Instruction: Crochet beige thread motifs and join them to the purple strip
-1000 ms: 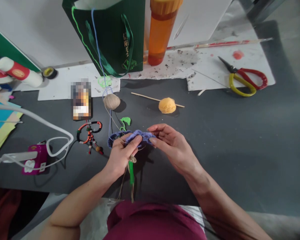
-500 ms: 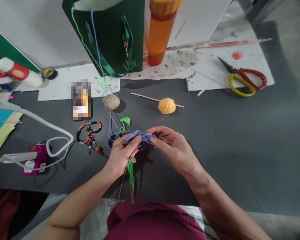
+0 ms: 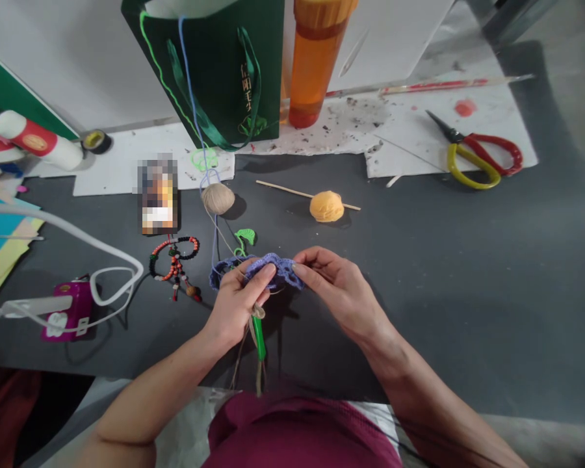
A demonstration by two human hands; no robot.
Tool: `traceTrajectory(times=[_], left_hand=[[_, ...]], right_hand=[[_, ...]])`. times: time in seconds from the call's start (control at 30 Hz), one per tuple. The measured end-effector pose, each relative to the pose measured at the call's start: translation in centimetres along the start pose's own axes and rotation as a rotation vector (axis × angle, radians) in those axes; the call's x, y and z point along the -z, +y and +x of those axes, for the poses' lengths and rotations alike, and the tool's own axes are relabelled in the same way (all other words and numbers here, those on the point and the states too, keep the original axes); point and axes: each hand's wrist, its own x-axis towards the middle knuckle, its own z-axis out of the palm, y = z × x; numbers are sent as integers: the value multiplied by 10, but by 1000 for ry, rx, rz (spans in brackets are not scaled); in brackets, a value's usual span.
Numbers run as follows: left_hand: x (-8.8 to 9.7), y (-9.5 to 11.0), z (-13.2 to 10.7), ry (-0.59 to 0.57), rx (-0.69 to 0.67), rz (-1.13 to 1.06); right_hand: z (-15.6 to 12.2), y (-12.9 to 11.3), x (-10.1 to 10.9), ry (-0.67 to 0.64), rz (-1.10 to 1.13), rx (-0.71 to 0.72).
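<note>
A blue-purple crochet piece (image 3: pixel 283 272) with a scalloped edge is pinched between the thumb and fingers of my left hand (image 3: pixel 238 296). My right hand (image 3: pixel 331 283) has thumb and forefinger closed at the right edge of the piece. Below my left hand hangs a green-handled tool (image 3: pixel 259 338), probably a crochet hook, with beige yarn strands beside it. A small green crocheted leaf (image 3: pixel 245 236) lies just beyond the piece. From a beige yarn ball (image 3: pixel 218 198) a thin strand runs down to my left hand.
A yellow yarn ball (image 3: pixel 327 206) rests on a thin stick. Farther back stand a dark green paper bag (image 3: pixel 214 84) and an orange bottle (image 3: pixel 316 71). Scissors (image 3: pixel 478 156) lie at right. Leftward are a phone (image 3: pixel 158 198), a beaded bracelet (image 3: pixel 174 260) and a white cable (image 3: pixel 112 250).
My right fingers have shifted slightly along the crochet piece's right edge, showing more of its lacy border. The green-handled tool has swung a little to the right.
</note>
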Motion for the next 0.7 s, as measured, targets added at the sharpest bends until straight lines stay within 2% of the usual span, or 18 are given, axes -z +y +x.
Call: traceTrajectory(times=[0.2,0.4,0.7], left_hand=[[2,-2,0,-19,3,6],[-1,-1,-1,39,28,-28],[1,-2,0,-26,61,6]], right_hand=[[0,-3,-1,-36,23,-24],[1,1,0,-15,-41,3],[1,-1,1,-30,-59,3]])
